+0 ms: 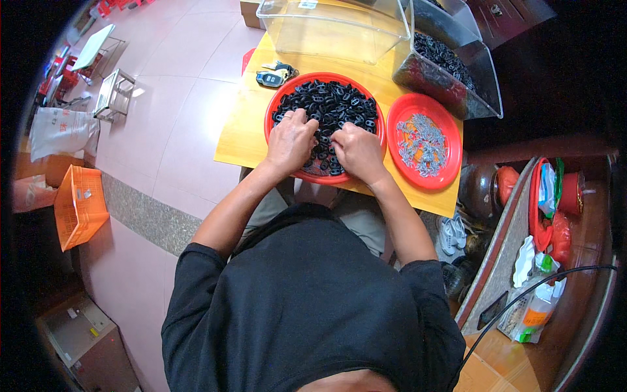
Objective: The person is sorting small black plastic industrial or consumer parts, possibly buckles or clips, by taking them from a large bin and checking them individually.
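Note:
A round red tray (269, 121) lies on the yellow table, heaped with small black plastic pieces (326, 101) that have holes through them. Over its near half, my left hand (292, 138) is closed, with thumb and fingers pinched together. My right hand (359, 151) faces it across a small gap, its fingers curled in too. Whatever either pinch holds is too small or hidden to name. To the right of my right hand, a red plate (396, 125) carries many small silvery metal pieces (423, 145).
Behind the tray stands a clear plastic box (333, 42); another clear box (418, 85) at the right holds more black pieces. Keys with a fob (274, 75) lie at the table's left. An orange crate (81, 206) stands farther left, and a cluttered shelf (509, 281) at the right.

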